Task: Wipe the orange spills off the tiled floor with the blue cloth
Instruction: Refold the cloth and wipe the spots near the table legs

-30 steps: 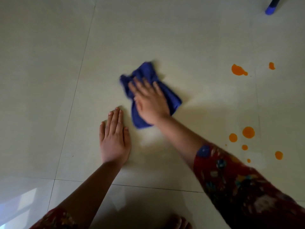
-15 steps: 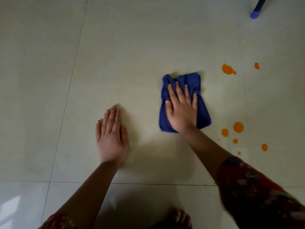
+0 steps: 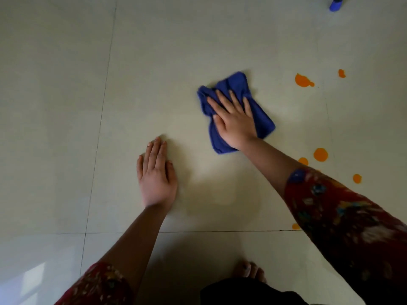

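Note:
The blue cloth point(image 3: 237, 84) lies bunched on the pale tiled floor point(image 3: 66, 106), right of centre. My right hand point(image 3: 233, 119) presses flat on the cloth with straight, spread fingers. My left hand point(image 3: 157, 175) rests flat on the bare floor to the cloth's lower left. Orange spills lie to the right: a large blot point(image 3: 302, 80) and a small spot point(image 3: 341, 73) further back, and round drops point(image 3: 320, 154) near my right forearm. My right sleeve point(image 3: 341, 216) hides part of the nearer drops.
A blue-tipped leg or pole point(image 3: 335, 5) stands at the top right corner. My bare toes point(image 3: 251, 270) show at the bottom edge. Grout lines point(image 3: 101, 133) cross the floor on the left and near me. A bright window reflection point(image 3: 28, 282) sits bottom left.
My right hand has swept the cloth right and then a little back left, its fingers now angled up-left and the cloth more bunched. My left hand has stayed planted.

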`<state>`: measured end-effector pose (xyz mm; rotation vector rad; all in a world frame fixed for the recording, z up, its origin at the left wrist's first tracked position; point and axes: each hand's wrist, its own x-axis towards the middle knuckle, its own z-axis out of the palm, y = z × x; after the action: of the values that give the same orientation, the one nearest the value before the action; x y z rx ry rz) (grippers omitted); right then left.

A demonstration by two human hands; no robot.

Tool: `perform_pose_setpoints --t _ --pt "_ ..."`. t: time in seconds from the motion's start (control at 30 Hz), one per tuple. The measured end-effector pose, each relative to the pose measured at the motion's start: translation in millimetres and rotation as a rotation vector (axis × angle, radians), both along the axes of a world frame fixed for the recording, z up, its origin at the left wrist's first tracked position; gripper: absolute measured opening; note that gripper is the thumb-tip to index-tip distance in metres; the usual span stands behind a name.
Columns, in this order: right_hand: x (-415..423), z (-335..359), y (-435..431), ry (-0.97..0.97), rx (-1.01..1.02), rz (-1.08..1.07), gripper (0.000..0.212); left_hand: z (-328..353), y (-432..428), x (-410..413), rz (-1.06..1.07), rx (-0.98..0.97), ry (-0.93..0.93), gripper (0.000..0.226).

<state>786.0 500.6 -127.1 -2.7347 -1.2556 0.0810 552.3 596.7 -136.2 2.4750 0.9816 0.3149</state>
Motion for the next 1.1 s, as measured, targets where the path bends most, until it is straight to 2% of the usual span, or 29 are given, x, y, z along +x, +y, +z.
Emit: perform_pose_setpoints --t 0.1,0.17,0.2,0.23,0.27,0.33,0.4,0.47,0.53,0.6,0.67,0.7,0.77,0.83,0.9,0.97,1.03,1.1 --pt "-42 -2 22 -0.024 0.003 0.305 0.05 -2 0 -2 0.015 -0.003 -0.017 0.05" --pt "-68 -4 0 -0.027 0.002 0.566 0.049 -3 0 -1 0.029 -0.023 -0.045 0.049" --pt "-70 -5 -14 -0.021 0.009 0.624 0.051 -4 0 -1 0.041 -0.034 -0.062 0.047" --pt "-62 -5 -20 -0.02 0.029 0.615 0.056 -4 1 -1 0.051 -0.033 -0.077 0.046" --pt "-48 -4 -22 -0.029 0.04 0.517 0.063 -3 1 0 0.055 -0.024 -0.088 0.045" --pt "-14 -2 -13 -0.015 0.002 0.19 0.075 -1 0 2 0.044 -0.006 -0.086 0.044" --pt "6 4 3 0.024 -0.076 0.002 0.076 0 1 3 0.035 -0.006 -0.086 0.043" --pt "-10 4 11 0.025 -0.105 0.061 0.071 -1 2 0 0.046 -0.028 -0.129 0.042" --pt "-56 2 -6 0.002 -0.04 0.243 0.063 1 3 -7 0.097 -0.063 -0.21 0.041" --pt "-103 -1 -55 -0.028 -0.037 0.429 0.056 8 0 -9 0.138 -0.081 -0.271 0.04" --pt "-111 0 -106 0.013 -0.078 0.516 0.053 15 -5 -6 0.141 -0.106 -0.28 0.04" --pt "-103 0 -122 0.003 -0.081 0.493 0.052 18 -8 -3 0.13 -0.114 -0.282 0.04" --pt "-78 -2 -135 -0.029 -0.084 0.295 0.05 23 -21 6 0.099 -0.133 -0.3 0.041" --pt "-62 -1 -118 -0.015 -0.073 0.057 0.05 23 -33 19 0.086 -0.167 -0.319 0.041" --pt "-76 1 -101 0.0 -0.057 -0.051 0.052 24 -47 35 0.071 -0.204 -0.352 0.04" --pt "-111 0 -110 0.019 -0.058 0.045 0.054 25 -55 50 0.04 -0.236 -0.365 0.038" --pt "-144 -1 -148 0.048 -0.083 0.241 0.053 28 -58 62 -0.018 -0.254 -0.34 0.038" --pt "-147 -2 -181 0.074 -0.05 0.33 0.051 24 -55 68 -0.071 -0.255 -0.282 0.039"
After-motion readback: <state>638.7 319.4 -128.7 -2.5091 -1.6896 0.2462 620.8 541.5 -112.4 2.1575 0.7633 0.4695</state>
